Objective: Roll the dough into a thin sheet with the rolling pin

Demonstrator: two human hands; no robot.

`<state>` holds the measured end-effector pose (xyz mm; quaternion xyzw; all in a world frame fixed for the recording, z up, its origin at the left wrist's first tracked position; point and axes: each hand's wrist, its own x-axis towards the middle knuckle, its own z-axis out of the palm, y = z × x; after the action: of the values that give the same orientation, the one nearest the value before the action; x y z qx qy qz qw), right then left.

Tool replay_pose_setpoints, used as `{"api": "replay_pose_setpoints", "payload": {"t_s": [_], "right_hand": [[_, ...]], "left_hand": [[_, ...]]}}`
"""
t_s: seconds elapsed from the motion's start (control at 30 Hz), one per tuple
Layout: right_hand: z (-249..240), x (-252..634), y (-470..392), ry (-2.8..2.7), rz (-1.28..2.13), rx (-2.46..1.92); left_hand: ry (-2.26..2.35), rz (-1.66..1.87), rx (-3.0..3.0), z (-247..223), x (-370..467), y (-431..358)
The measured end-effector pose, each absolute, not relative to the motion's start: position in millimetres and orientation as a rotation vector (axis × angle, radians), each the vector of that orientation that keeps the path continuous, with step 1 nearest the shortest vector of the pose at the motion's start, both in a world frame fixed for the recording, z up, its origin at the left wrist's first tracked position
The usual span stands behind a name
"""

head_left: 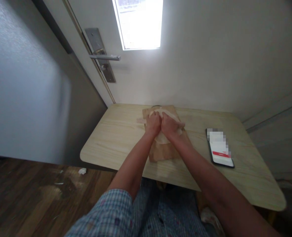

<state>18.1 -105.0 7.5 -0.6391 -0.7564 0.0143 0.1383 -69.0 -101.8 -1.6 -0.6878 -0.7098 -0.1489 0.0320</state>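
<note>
A pale, flat round of dough (161, 139) lies on a wooden cutting board (162, 153). Across it runs a wooden rolling pin (141, 120), whose ends stick out to either side of my hands. My left hand (154, 123) is closed over the pin, left of its middle. Close beside it, almost touching, my right hand (169, 125) is also closed on the pin. Both hands cover the pin's middle and much of the dough.
The board rests on a light wood table (116, 131) against a white door with a metal handle (105, 57). At the right lies a phone (219, 148) with its screen lit. White scraps (82, 171) are on the dark wooden floor.
</note>
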Motion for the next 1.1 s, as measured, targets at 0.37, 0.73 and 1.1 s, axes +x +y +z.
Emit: {"api": "replay_pose_setpoints", "payload": {"t_s": [0.37,0.73,1.1], "right_hand": [[-7.8,16.6,-74.1,-2.198,-0.138,-1.762],[-0.8,11.5,-38.9,-2.195,-0.050,-1.823],[4.8,7.1,-2.9,-2.249,-0.040,-1.802]], "left_hand": [[-2.239,-0.568,-1.958,-7.9,-65.6,-76.9],[-2.343,-0.558,-1.875,-1.4,-67.0,-44.6],[-2.377,-0.548,-2.001,2.4,-71.0,-4.2]]}}
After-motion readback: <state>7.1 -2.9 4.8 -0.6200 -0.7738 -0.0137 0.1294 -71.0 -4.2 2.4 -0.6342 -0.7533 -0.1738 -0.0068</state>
